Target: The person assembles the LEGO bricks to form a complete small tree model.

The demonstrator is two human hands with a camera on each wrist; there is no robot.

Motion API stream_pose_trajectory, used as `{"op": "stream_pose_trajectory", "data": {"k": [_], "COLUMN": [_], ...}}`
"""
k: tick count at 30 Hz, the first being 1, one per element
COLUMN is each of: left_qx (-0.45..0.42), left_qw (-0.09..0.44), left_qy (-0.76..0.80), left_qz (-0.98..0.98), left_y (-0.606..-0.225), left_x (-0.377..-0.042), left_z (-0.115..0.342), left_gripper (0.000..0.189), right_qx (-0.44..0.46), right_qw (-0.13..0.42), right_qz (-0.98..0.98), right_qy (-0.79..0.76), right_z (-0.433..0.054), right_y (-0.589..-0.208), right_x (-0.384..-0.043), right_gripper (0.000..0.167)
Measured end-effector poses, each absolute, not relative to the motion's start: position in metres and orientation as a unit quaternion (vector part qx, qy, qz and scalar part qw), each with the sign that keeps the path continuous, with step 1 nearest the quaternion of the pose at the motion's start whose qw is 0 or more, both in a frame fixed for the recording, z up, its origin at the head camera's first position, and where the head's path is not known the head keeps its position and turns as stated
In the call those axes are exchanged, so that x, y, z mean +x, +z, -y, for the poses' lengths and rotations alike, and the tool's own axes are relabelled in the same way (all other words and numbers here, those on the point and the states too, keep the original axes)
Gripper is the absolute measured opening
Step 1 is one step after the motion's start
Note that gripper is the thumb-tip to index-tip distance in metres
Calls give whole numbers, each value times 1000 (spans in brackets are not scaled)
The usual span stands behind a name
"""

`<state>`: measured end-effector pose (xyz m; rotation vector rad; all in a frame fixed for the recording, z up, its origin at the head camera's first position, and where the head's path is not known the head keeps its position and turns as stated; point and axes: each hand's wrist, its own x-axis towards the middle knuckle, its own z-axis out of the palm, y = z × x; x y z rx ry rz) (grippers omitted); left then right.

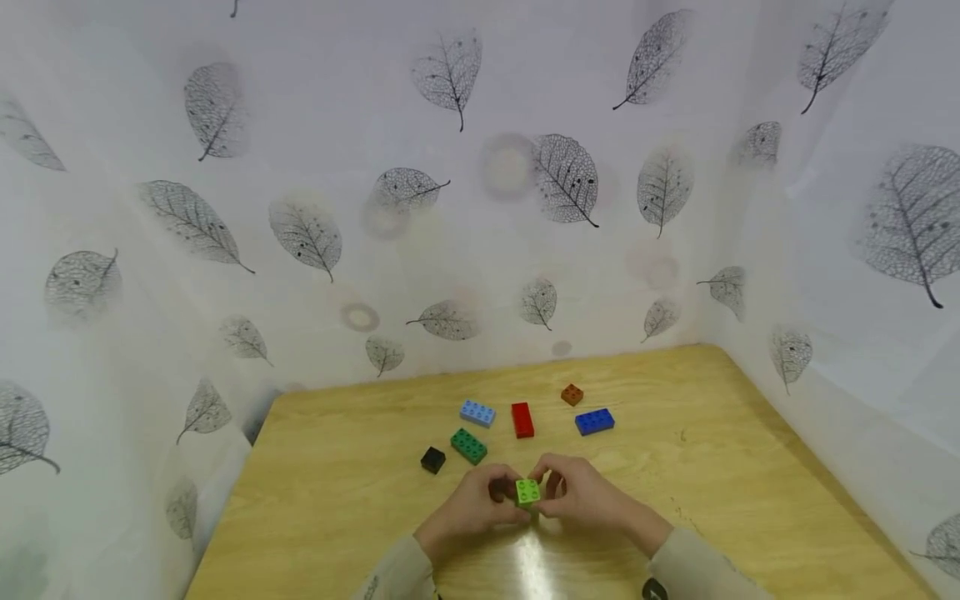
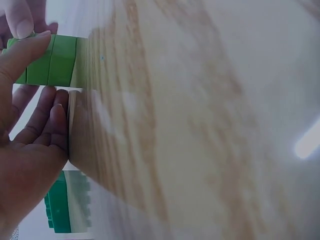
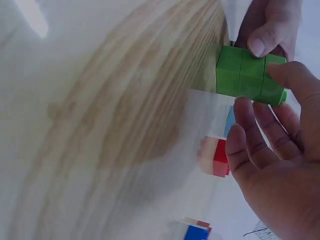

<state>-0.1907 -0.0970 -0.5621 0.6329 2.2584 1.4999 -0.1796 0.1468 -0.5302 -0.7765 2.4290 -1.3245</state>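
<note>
A stack of light green toy building bricks (image 1: 528,492) stands on the table between my hands, its studs facing up. In the right wrist view the same green stack (image 3: 240,72) shows several layers pressed flush together. My left hand (image 1: 476,507) holds it from the left, with its thumb (image 2: 37,47) across the near side. From the right, my right hand (image 1: 583,493) pinches the upper part between thumb and fingers. The lower fingers of the right hand curve loosely close to the stack's side.
Beyond the hands on the wooden table (image 1: 337,483) lie a black brick (image 1: 432,460), a dark green brick (image 1: 468,447), a light blue brick (image 1: 477,413), a red brick (image 1: 522,420), an orange-brown brick (image 1: 572,394) and a blue brick (image 1: 595,422). Leaf-patterned curtains (image 1: 465,250) enclose the table.
</note>
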Motion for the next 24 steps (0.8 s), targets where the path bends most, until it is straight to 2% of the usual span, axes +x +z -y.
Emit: {"op": "stream_pose_trajectory", "data": {"k": [7, 15, 18, 24], "left_qx": [215, 235, 249, 247], "left_qw": [182, 235, 211, 108], "left_qy": [529, 526, 512, 479], "left_qz": [-800, -783, -795, -835], "left_y": [-562, -551, -541, -520], "left_x": [-192, -200, -204, -216], "left_z": [97, 109, 117, 135], "left_gripper": [30, 41, 44, 39], "right_qx": [-239, -242, -243, -243], "right_qw": [190, 191, 185, 183], "right_qz": [-811, -802, -806, -810], "right_qy": [-499, -512, -507, -500], "right_z": [-149, -150, -150, -151], "right_y": [-542, -547, -548, -548], "right_x": [-182, -182, -183, -184], "right_gripper": [29, 26, 27, 27]}}
